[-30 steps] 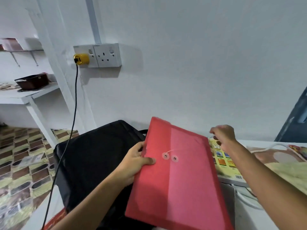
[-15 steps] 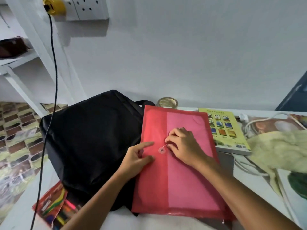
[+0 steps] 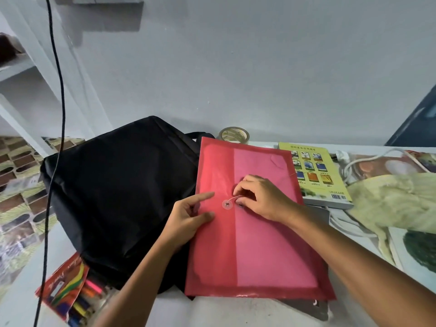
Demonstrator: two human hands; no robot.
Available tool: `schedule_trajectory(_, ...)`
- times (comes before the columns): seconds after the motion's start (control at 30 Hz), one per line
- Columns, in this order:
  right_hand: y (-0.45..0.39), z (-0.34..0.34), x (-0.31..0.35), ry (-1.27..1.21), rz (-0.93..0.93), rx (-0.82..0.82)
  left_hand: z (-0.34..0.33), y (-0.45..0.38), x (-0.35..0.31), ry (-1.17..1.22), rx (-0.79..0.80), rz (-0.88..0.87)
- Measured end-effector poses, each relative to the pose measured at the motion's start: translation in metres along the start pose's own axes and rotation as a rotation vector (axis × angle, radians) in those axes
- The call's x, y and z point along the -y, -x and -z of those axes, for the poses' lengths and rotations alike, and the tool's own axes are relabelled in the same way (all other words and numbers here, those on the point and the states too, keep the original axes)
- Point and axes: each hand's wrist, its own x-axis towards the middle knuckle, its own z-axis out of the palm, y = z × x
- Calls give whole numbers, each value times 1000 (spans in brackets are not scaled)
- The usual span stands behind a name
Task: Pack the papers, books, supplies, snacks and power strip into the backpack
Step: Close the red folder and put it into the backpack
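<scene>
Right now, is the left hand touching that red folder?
Touching. The head view shows the left hand with thumb and forefinger lying flat on the red folder, near its string button, no gap visible.

A room in a home, by the look of it: plain painted wall (image 3: 259, 67), white shelf bracket (image 3: 21, 74) at upper left, patterned floor tiles (image 3: 16, 185) at left, and a table (image 3: 212, 312) under a printed cloth (image 3: 387, 204) at right.
</scene>
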Motion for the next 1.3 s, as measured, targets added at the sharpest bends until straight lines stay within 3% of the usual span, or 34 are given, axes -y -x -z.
schedule_trajectory(0.2,-7,0,9,91,-87,81,-2,3,-3,39,3,25)
schedule_trajectory(0.5,-4,25,-1,-169,-98,-20,-5,5,-8,149,3,37)
schedule_trajectory(0.57,0,23,-7,-92,-32,-52,-5,5,-9,162,-5,48)
schedule_trajectory(0.73,11,16,-12,434,298,-178,-3,4,-8,183,-9,43)
schedule_trajectory(0.9,27,20,-7,714,384,-38,-3,6,-8,165,-33,31)
schedule_trajectory(1.13,32,13,40,609,144,187,-7,5,-8,175,-80,36)
schedule_trajectory(1.3,11,17,64,587,153,261,-6,5,-9,204,-86,37)
